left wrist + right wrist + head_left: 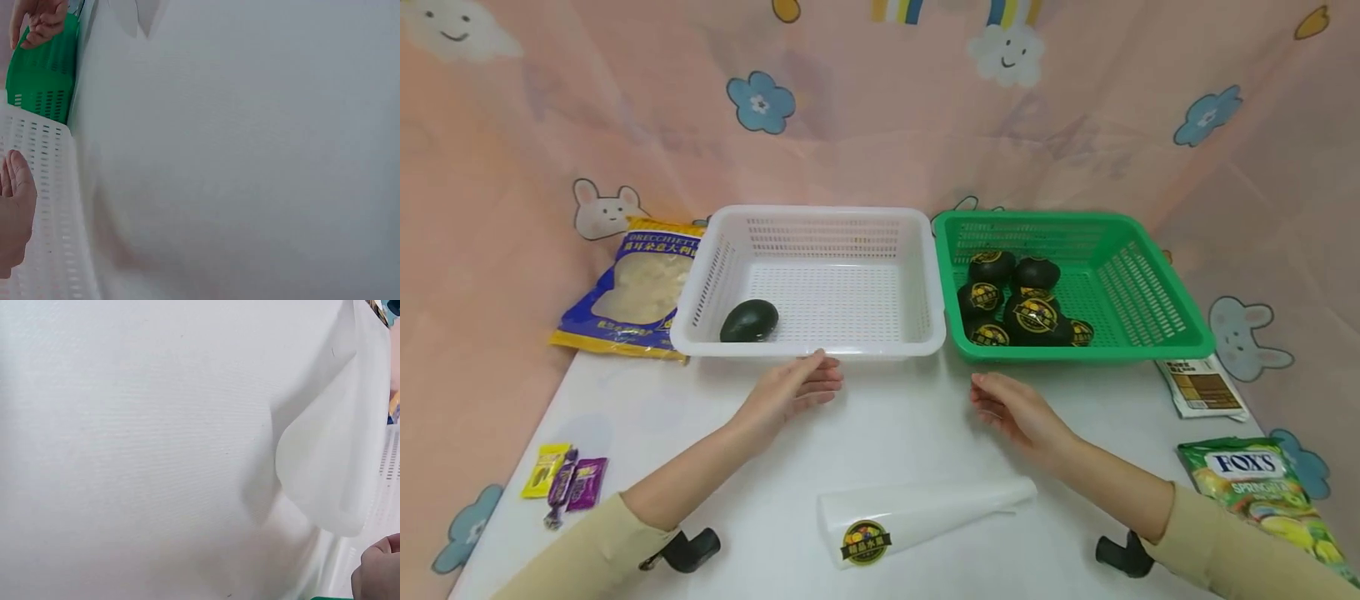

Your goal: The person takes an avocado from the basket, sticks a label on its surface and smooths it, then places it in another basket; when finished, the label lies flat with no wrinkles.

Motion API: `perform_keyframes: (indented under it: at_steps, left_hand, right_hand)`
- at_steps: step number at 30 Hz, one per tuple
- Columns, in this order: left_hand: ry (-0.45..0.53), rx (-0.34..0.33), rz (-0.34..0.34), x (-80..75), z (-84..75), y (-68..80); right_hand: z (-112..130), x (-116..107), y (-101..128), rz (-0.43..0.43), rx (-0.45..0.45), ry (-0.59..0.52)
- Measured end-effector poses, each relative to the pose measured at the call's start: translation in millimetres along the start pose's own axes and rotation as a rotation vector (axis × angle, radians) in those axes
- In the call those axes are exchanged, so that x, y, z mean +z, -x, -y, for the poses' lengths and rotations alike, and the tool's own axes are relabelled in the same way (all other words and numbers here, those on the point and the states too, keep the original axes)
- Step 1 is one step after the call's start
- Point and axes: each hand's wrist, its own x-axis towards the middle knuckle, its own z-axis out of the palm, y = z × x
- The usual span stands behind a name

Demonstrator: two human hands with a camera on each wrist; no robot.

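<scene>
Nearest lies a white bag (917, 517); beyond it, both hands rest relaxed and empty: left hand (793, 390) at the white basket (820, 350) holding one avocado (749, 321), right hand (1011, 408) near the green basket (1075, 350).

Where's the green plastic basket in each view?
Head: the green slotted plastic basket sits right of centre, touching the white slotted plastic basket, with dark round fruits inside.
Left wrist: only its green slotted wall shows at top left, above the white basket's wall.
Right wrist: just a thin green sliver at the bottom edge.
Shared landmark: the white basket, in all three views.
</scene>
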Motion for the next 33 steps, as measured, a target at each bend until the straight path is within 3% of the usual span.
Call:
perform_keyframes:
  at_steps: [4, 7, 15, 21, 28, 33]
  left_hand:
    - [0.209, 0.024, -0.182, -10.0, 1.4, -2.2]
    - [0.28, 0.06, -0.239, -13.1, 0.3, -3.5]
    - [0.346, 0.059, -0.215, -17.9, -4.3, -2.4]
    - [0.385, 0.051, -0.205, -17.9, -4.9, -0.2]
    - [0.411, 0.054, -0.209, -14.6, -2.2, 0.7]
    - [0.403, 0.057, -0.203, -13.4, -1.1, 0.0]
  right_hand:
    - [5.1, 15.5, -6.8, 0.104, -0.013, 0.123]
    - [19.6, 31.0, -14.1, 0.208, -0.08, 0.241]
    - [102.0, 100.2, -50.8, 0.514, -0.347, 0.685]
    - [146.9, 160.6, -100.1, 0.67, -0.425, 0.964]
    - [151.6, 205.2, -169.4, 0.711, -0.526, 1.248]
    - [138.6, 221.8, -198.7, 0.712, -0.453, 1.404]
